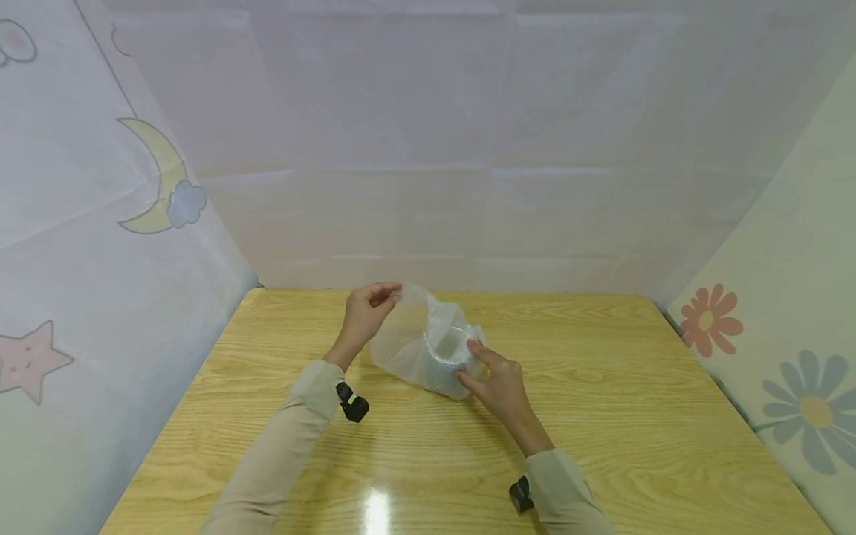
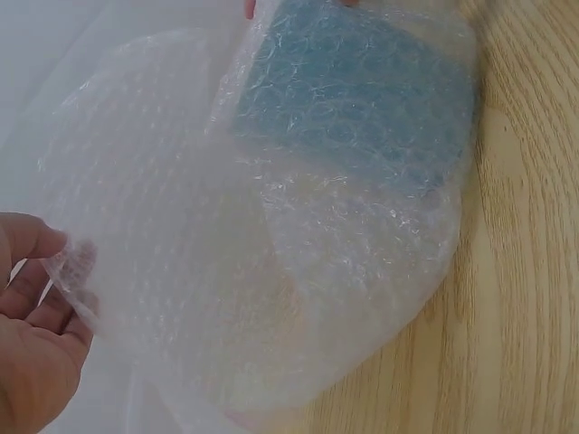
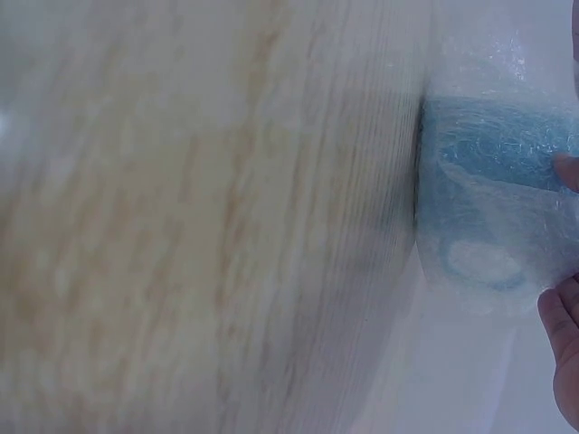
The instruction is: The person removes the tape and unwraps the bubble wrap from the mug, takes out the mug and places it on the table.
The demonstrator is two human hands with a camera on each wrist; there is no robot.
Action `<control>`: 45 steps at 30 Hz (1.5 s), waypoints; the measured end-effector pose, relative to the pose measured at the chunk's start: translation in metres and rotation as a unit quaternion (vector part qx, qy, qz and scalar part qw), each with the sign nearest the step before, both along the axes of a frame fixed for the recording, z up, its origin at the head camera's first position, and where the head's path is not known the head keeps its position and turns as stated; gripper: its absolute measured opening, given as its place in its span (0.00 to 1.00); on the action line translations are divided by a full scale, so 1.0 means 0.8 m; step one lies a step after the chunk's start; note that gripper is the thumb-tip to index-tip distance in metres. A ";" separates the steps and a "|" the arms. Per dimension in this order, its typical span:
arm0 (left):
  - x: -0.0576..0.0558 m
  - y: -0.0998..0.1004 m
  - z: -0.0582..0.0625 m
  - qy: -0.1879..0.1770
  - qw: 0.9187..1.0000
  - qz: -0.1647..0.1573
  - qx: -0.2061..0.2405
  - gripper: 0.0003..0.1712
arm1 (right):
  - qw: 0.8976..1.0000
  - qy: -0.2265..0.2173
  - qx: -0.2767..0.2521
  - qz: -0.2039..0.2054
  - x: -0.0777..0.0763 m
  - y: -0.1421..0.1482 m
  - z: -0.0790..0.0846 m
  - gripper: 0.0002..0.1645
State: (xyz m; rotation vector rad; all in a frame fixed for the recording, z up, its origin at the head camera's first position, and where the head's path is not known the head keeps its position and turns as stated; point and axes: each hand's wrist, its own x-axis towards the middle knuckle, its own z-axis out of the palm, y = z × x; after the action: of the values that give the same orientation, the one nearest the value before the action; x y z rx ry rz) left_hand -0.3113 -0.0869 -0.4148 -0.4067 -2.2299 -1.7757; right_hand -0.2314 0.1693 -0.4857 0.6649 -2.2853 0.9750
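A sheet of clear bubble wrap (image 1: 401, 338) is partly wound round a blue, round-mouthed, cup-like thing (image 2: 353, 99) near the far middle of the table. My left hand (image 1: 364, 316) pinches the loose end of the sheet between thumb and fingers and holds it up to the left. In the left wrist view the film stretches from those fingers to the blue thing. My right hand (image 1: 504, 383) grips the wrapped thing from the right, thumb and fingers spread at its round top. The right wrist view has the blue side under several film layers, with fingertips (image 3: 568, 172) on it.
The wood-grain table (image 1: 615, 416) runs up to a pale cloth backdrop (image 1: 428, 186) just behind the wrap. Printed cloth walls stand at left and right. Small black cameras (image 1: 353, 405) are strapped to both wrists.
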 end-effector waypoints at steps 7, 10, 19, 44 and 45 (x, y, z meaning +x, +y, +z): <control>0.027 0.004 0.031 -0.011 1.000 -0.009 -0.008 0.15 | 1.000 -0.008 0.001 0.002 0.000 0.001 -0.001 0.32; 0.036 0.005 0.042 -0.011 1.000 -0.012 -0.003 0.15 | 1.000 -0.008 0.000 0.002 0.000 0.001 0.000 0.32; 0.012 0.002 0.010 0.026 0.999 -0.009 0.026 0.12 | 1.000 0.013 0.000 0.001 0.000 -0.001 0.000 0.34; 0.066 0.077 -0.041 0.172 0.972 -0.071 -0.146 0.21 | 0.999 0.031 0.007 0.012 0.000 0.001 -0.002 0.34; 0.065 0.078 -0.042 0.172 0.971 -0.072 -0.151 0.23 | 0.999 0.032 0.007 0.012 -0.001 0.001 -0.002 0.34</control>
State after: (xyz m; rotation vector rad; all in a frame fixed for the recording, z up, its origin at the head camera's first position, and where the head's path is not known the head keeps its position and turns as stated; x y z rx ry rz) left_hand -0.2592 -0.0242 -0.4483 -0.8875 -2.2575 -1.2997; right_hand -0.2318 0.1703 -0.4873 0.7217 -2.2339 0.9372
